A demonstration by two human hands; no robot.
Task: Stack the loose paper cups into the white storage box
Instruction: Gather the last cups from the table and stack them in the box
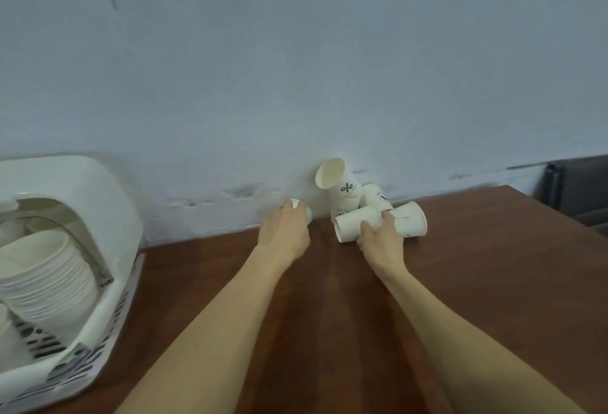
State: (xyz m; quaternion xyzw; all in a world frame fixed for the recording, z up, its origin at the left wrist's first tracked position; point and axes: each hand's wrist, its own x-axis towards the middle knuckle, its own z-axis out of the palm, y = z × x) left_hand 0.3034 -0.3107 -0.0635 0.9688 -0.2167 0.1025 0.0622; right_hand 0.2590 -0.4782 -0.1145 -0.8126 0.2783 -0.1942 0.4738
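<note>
Cups: a heap of loose paper cups (pixel 362 206) is lying against the far wall (pixel 296 68), right of centre on the brown table (pixel 493 282) — one is leaning with its mouth open to the left, the rest are lying tipped or on their sides.
Handling: judging by the look, they are light, thin-walled and easy to crush; a loose hold around the wall, just under the stiffer rim, is likely the safest, and a nudge would probably be sending them rolling.
Left hand (pixel 284 232): it is reaching to the far edge, fingers curled down over a lone cup (pixel 301 208) left of the heap; only a bit of the cup is showing, so whether it is truly gripped I cannot tell.
Right hand (pixel 381 239): fingers are wrapping partway around a cup on its side (pixel 353 226) at the near edge of the heap, seemingly holding it — thumb on its near left side, fingertips between it and the cup to the right.
Box (pixel 98 216): the white box is sitting at the near left, well apart from the heap, already holding stacks (pixel 42 269) of nested white cups or bowls.
</note>
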